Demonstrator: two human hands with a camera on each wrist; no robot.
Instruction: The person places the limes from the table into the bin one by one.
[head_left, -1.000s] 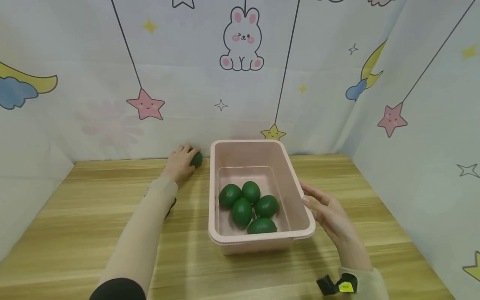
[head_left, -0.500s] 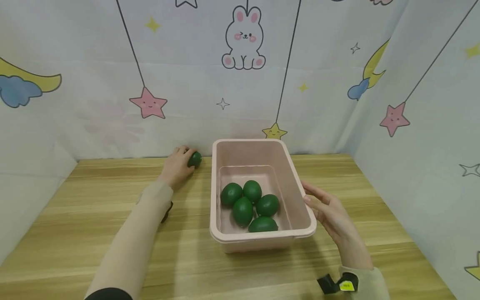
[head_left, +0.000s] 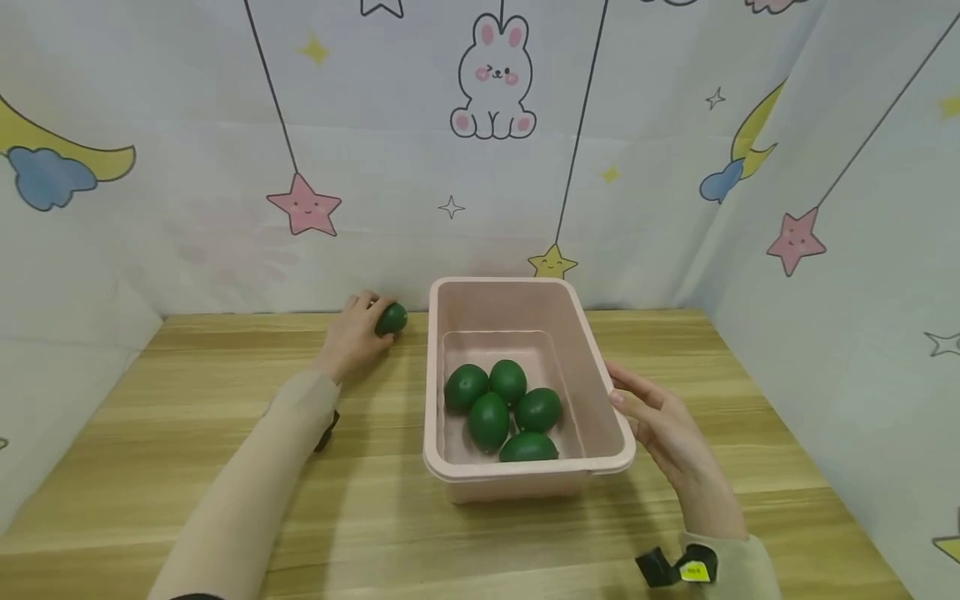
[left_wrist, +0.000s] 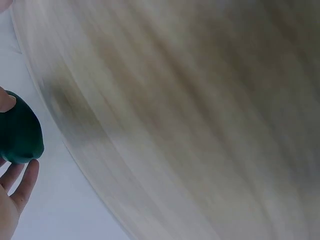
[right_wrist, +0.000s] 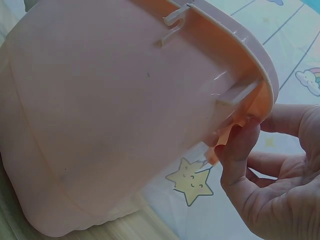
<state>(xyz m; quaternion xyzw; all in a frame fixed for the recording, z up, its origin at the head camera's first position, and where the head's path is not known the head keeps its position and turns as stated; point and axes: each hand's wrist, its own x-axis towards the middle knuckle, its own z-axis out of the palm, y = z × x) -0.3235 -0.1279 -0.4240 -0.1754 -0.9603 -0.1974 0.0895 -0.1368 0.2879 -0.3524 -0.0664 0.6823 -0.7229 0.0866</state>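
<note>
At the table's back edge, left of the box, my left hand (head_left: pixel 357 336) holds a dark green lime (head_left: pixel 392 318). Fingers and thumb wrap around this lime in the left wrist view, where its pointed tip shows. A pale pink plastic box (head_left: pixel 432 400) stands mid-table with several more green limes (head_left: pixel 489 422) grouped at its near end. On the box's right side, my right hand (head_left: pixel 678 437) grips the rim. The right wrist view shows the thumb (right_wrist: pixel 242 142) against the rim's underside near a corner.
The wood-grain table (head_left: pixel 225 400) reaches back to a white cloth (head_left: pixel 390 167) printed with a rabbit, stars and moons. This cloth hangs right behind the left hand and box and also runs along the sides.
The left hand has settled around the lime and drawn it slightly leftward, while the left forearm shifted left. More of that lime shows now. The right hand stays on the box's rim.
</note>
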